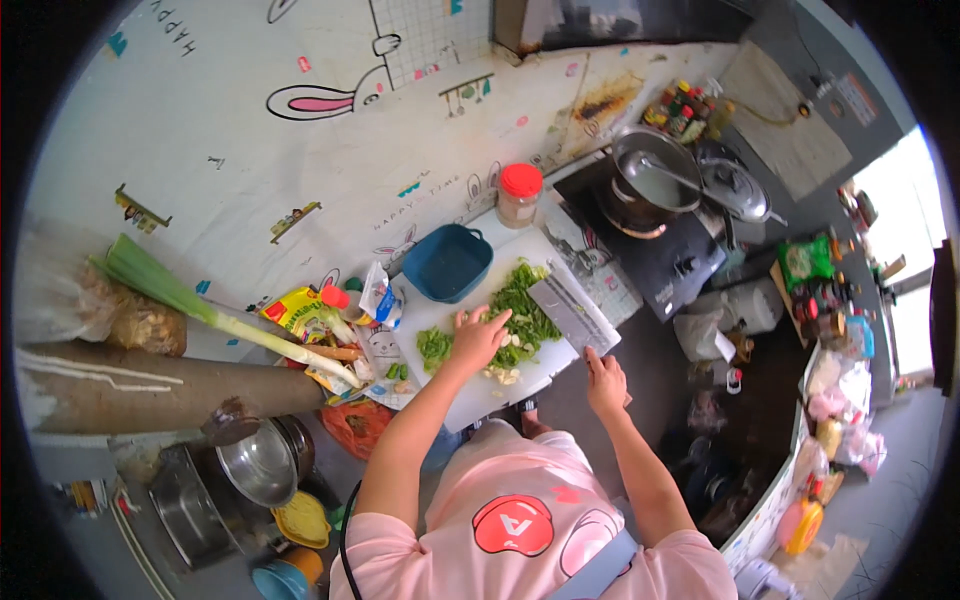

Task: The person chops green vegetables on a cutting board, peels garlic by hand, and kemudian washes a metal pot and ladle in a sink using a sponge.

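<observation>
My right hand (606, 384) grips the handle of a broad-bladed cleaver (574, 307). Its wide metal blade lies over the right edge of a white cutting board (456, 409), beside a heap of chopped leafy greens (525, 296). My left hand (478, 341) is over the left side of that heap, fingers spread, apparently touching the leaves. Pale slices, possibly garlic, (501, 375) lie in front of the greens. A smaller pile of chopped greens (433, 349) sits left of my left hand. At the board's back stands a blue plastic basin (448, 264), with no food visible inside.
A pot (656, 169) with a ladle stands on the cooktop (660, 259) at the back right. A red-lidded jar (520, 195) is behind the board. To the left, a long leek (255, 337) lies across packages near a thick pipe (187, 390).
</observation>
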A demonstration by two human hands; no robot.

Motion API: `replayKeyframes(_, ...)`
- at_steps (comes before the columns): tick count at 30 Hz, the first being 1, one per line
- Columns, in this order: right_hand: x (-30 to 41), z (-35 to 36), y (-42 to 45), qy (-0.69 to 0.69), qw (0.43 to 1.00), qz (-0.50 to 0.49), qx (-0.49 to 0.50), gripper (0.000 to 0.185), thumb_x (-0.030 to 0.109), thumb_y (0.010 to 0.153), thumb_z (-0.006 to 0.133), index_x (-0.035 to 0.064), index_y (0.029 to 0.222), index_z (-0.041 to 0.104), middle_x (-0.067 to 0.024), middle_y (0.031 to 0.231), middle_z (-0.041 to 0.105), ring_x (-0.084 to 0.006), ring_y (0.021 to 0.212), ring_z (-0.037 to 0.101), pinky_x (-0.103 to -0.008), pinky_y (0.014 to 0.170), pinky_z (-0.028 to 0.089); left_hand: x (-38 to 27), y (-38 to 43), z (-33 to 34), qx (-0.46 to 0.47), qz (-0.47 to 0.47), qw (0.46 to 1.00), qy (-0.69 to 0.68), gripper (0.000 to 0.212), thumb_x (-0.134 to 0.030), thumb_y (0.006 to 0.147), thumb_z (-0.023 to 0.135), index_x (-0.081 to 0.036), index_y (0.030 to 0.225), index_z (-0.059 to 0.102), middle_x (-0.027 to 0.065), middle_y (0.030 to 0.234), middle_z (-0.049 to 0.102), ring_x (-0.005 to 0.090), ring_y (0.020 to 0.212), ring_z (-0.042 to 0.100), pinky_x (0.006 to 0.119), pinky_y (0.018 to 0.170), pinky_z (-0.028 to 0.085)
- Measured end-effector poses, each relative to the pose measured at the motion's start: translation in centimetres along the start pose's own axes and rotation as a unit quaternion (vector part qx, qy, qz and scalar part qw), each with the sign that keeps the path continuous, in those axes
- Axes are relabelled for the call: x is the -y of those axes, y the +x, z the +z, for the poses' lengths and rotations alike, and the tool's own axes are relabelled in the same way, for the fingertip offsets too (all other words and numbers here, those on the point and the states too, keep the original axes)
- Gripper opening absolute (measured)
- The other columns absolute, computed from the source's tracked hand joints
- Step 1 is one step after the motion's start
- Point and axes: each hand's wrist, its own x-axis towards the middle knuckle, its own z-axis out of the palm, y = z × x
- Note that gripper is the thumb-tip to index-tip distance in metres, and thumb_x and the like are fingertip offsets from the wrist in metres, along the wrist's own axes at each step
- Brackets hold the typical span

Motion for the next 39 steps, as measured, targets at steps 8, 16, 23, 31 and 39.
replayKeyframes(8, -4.4, 3.9, 9.0, -0.026, 0.999, 0.002, 0.043, 0.050, 0.006, 0.078, 0.056, 0.0188, 0.126, 0.048, -0.0132, 0.096, 0.055, -0.0321, 0.095, 0.055, -0.0431, 0.080, 0.044, -3.0, 0.5, -1.7, 0.032, -0.095, 0.995, -0.012, 0.066, 0.000, 0.078, 0.052, -0.020, 0.138, 0.035, 0.0082, 0.106, 0.057, 0.0254, 0.102, 0.052, 0.050, 0.095, 0.031)
replayKeyframes(16, -5.8, 5.8, 12.3, -0.001, 0.997, -0.041, 0.063, 0.056, 0.002, 0.076, 0.055, 0.0191, 0.129, 0.046, -0.0146, 0.101, 0.051, -0.0336, 0.096, 0.053, -0.0441, 0.080, 0.044, -4.1, 0.3, -0.2, -0.023, -0.109, 0.993, 0.032, 0.059, -0.009, 0.074, 0.060, -0.016, 0.130, 0.045, 0.0080, 0.133, 0.042, 0.0308, 0.120, 0.039, 0.048, 0.095, 0.031)
replayKeyframes(23, -6.7, 5.7, 13.5, 0.033, 0.988, -0.105, 0.108, 0.052, -0.001, 0.079, 0.050, 0.0171, 0.128, 0.048, -0.0164, 0.105, 0.050, -0.0356, 0.102, 0.050, -0.0417, 0.084, 0.043, -6.3, 0.6, 1.7, -0.050, -0.137, 0.989, 0.011, 0.033, -0.023, 0.079, 0.061, -0.016, 0.112, 0.061, 0.0058, 0.135, 0.043, 0.0312, 0.123, 0.037, 0.050, 0.096, 0.028)
replayKeyframes(31, -6.2, 5.6, 15.0, -0.010, 0.975, -0.070, 0.212, 0.043, 0.008, 0.080, 0.052, 0.0141, 0.123, 0.052, -0.0195, 0.118, 0.046, -0.0368, 0.111, 0.046, -0.0414, 0.092, 0.040, -7.2, 1.3, 0.0, -0.007, -0.162, 0.987, -0.019, 0.024, -0.026, 0.087, 0.055, -0.010, 0.075, 0.069, 0.0045, 0.133, 0.047, 0.0328, 0.124, 0.037, 0.048, 0.099, 0.026)
replayKeyframes(39, -3.7, 4.6, 13.6, -0.027, 0.979, -0.039, 0.199, 0.056, 0.020, 0.073, 0.065, 0.0132, 0.126, 0.049, -0.0253, 0.132, 0.036, -0.0411, 0.122, 0.036, -0.0459, 0.099, 0.035, -6.8, 0.1, -0.4, -0.013, -0.194, 0.981, 0.024, 0.077, -0.013, 0.078, 0.060, -0.023, 0.143, 0.022, 0.0127, 0.141, 0.033, 0.0335, 0.126, 0.035, 0.050, 0.099, 0.029)
